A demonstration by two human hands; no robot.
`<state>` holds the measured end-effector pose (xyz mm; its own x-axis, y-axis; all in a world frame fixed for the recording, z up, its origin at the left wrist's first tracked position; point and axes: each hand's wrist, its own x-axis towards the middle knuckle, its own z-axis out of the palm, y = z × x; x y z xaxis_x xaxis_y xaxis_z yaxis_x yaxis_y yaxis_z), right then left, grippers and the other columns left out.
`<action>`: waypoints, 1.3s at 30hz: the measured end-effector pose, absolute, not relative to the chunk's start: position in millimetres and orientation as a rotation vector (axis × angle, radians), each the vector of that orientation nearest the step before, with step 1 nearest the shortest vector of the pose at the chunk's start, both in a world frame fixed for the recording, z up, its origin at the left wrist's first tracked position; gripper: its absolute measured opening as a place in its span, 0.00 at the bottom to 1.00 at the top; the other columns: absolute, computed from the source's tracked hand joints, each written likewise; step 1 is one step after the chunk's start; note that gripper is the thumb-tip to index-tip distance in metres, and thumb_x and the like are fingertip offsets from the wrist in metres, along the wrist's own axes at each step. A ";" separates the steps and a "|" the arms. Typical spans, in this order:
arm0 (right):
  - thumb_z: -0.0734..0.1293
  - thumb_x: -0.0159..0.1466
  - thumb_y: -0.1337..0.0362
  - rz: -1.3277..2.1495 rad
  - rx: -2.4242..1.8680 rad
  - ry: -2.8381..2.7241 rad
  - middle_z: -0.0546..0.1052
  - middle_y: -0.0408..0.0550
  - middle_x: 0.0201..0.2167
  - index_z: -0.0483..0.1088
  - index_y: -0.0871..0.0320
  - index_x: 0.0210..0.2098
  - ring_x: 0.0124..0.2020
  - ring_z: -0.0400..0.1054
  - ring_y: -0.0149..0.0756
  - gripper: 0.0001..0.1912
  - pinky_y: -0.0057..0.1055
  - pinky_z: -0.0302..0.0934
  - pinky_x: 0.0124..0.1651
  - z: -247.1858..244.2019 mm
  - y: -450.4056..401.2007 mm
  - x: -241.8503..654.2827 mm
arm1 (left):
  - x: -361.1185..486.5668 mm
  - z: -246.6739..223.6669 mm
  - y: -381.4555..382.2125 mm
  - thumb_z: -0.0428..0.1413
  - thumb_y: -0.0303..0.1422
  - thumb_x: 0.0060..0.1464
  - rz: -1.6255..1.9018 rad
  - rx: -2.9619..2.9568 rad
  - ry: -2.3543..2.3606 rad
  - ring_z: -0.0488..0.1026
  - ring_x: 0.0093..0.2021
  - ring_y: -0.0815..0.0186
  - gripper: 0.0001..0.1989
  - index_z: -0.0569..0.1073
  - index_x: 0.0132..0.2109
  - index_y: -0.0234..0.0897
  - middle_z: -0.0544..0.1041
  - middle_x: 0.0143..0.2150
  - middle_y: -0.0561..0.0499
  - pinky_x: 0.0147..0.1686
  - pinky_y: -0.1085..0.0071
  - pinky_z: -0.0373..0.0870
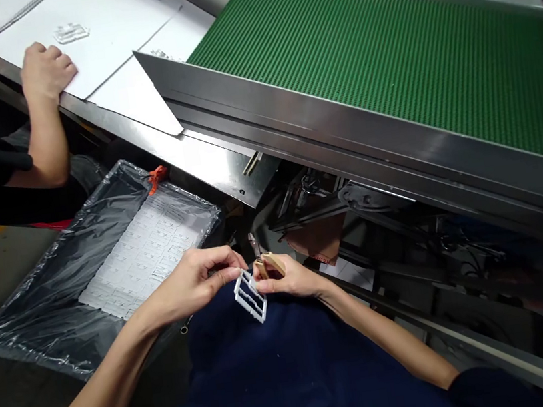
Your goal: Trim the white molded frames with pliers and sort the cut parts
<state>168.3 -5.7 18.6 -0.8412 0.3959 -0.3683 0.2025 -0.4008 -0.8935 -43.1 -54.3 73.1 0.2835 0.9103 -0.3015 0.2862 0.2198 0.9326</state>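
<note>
Just in front of my body, a small white plastic frame (251, 296) with rectangular openings hangs tilted between my hands. My left hand (209, 274) pinches its upper edge between thumb and fingers. In my right hand (289, 278) is a pair of cutting pliers (273, 263) with tan handles, its dark metal jaws pointing up and away from me. The right thumb also sits against the frame's right side. Whether the right fingers grip the frame as well as the pliers, I cannot tell.
Below left, a tray (31, 291) lined with dark plastic holds rows of white parts (140, 255) and an orange tie (157, 178). Ahead runs a green conveyor belt (383, 66) behind a metal side rail (321, 122). A co-worker's hand (45, 70) rests on white sheets near a clear part (71, 33).
</note>
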 end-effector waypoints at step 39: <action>0.61 0.56 0.63 0.408 -0.705 -3.581 0.73 0.54 0.27 0.69 0.61 0.29 0.27 0.69 0.44 0.08 0.34 0.54 0.28 167.7 33.7 158.2 | -25.1 81.8 -45.5 0.49 0.29 0.55 0.413 1.401 1.171 0.62 0.26 0.69 0.07 0.68 0.30 0.35 0.69 0.26 0.55 0.24 0.73 0.56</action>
<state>158.2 33.7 167.7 -0.7939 0.2922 -0.5331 0.4047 0.9084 -0.1047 -25.1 -45.5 81.8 0.4299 0.8174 -0.3836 0.3963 0.2109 0.8936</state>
